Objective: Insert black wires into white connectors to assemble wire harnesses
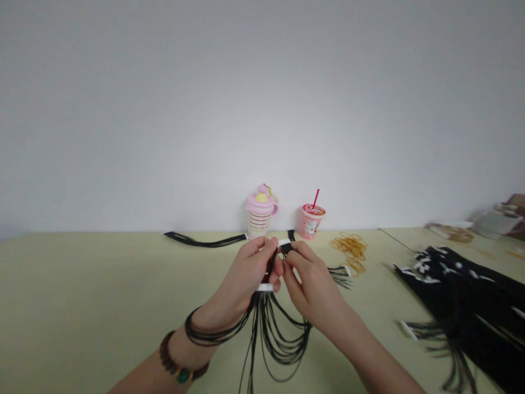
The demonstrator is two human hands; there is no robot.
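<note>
A bundle of thin black wires hangs in loops below a white connector, and some strands lie over my left wrist. My left hand is closed on the black harness just above that connector. Its fingertips meet those of my right hand at a second white connector with a black part beside it. My right hand pinches this black part between thumb and fingers. The wire ends between the two hands are partly hidden by the fingers.
Against the wall stand a pink-lidded striped cup and a pink cup with a red straw. A black cable lies at the back left. Yellow rubber bands and a black sheet with more wire harnesses are on the right.
</note>
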